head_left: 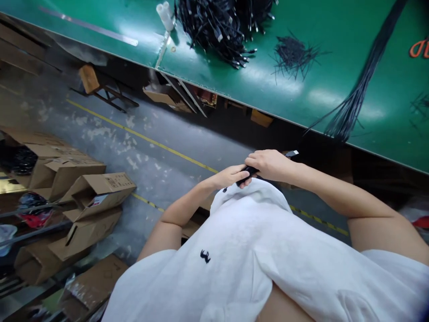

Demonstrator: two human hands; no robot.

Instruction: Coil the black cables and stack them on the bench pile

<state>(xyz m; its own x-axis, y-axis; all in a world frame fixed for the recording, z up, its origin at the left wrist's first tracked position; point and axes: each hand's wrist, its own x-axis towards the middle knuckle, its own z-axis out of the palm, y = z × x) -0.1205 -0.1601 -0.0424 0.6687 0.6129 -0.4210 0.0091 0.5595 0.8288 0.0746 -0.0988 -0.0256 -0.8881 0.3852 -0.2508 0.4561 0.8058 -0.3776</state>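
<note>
Close to the front of my white shirt, both hands meet around a coiled black USB cable (247, 175). My left hand (233, 176) is closed on the coil, with the thumb lying along it. Over the other end curls my right hand (271, 164), its fingers wrapped and partly hidden. A silver plug (292, 153) sticks out past the right hand, and a small dark end hangs below the left. On the green table (214, 74) ahead lie a heap of black USB cables (217, 31) and a small pile of thin black ties (295, 52).
A long bundle of black ties (365, 85) reaches over the table's front edge. Orange scissor-like handles (418, 49), a metal ruler (97, 29) and white rolls (165, 15) lie on the table. Cardboard boxes (97, 192) stand at left; a wooden stool (90, 79) is on the floor.
</note>
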